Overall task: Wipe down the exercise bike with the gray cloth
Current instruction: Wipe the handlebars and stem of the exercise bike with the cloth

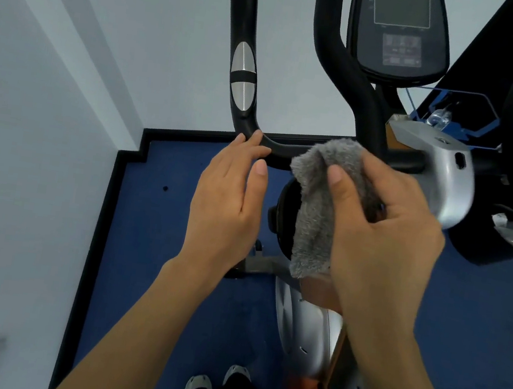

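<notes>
Black tubing of the curved left handlebar [242, 29], with its oval silver metal sensor plates [244, 76], rises left of centre. Your left hand [228, 197] meets it at the bend: the fingers are nearly straight, their tips touch the bar, the thumb lies beside it, and nothing is grasped. Just right of that, the fluffy gray cloth [318, 209] hangs bunched in mid-frame, its top level with the bar's horizontal run; I cannot tell whether it touches the bar. Your right hand [384, 230] holds it, thumb pressed on the front and fingers curled behind.

Further right on the black-and-silver exercise bike [367, 111] are the dark teardrop console with grey screen [401, 27] and the rounded silver plastic housing [447, 173].

No surface shows a streak or damp mark, so you cannot read what is already clean. With both hands at the handlebar, I judge you are on that part, probably early. The console, the housing and the silver-and-orange lower body [309, 332] at the bottom likely remain.
</notes>
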Demonstrator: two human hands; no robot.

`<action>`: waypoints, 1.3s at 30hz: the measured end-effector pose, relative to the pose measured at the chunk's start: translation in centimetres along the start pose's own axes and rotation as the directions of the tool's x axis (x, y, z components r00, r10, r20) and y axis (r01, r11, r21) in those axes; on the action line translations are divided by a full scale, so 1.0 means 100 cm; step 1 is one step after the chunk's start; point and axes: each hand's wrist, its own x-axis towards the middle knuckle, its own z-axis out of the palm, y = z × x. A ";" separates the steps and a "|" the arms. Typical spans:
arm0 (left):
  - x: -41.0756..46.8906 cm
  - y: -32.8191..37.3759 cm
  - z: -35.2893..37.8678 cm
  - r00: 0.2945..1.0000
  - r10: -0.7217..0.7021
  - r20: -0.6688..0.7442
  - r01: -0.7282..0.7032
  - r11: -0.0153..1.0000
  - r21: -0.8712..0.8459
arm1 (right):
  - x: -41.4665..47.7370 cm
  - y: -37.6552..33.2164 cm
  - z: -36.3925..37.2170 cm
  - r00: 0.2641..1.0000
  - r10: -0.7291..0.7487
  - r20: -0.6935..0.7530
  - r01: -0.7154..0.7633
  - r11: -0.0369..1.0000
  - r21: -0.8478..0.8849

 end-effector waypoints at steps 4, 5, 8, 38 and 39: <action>0.000 -0.001 -0.001 1.000 -0.001 0.001 0.001 1.000 -0.014 | -0.011 -0.005 0.017 0.986 -0.040 0.163 0.045 0.999 -0.025; 0.001 -0.001 -0.001 1.000 -0.001 -0.003 0.001 1.000 -0.021 | -0.017 -0.004 0.020 0.982 -0.075 0.174 0.089 0.993 -0.076; 0.002 -0.002 -0.002 1.000 -0.014 0.005 0.014 0.998 -0.068 | -0.031 0.003 0.018 0.978 -0.149 0.144 0.166 0.979 -0.115; 0.001 0.003 -0.010 0.994 -0.047 0.097 0.048 0.999 -0.009 | -0.048 0.025 0.002 0.963 -0.252 0.100 0.270 0.888 -0.372; 0.001 0.002 -0.011 0.994 -0.043 0.103 0.044 0.999 -0.005 | -0.051 0.024 0.000 0.968 -0.222 0.120 0.251 0.895 -0.368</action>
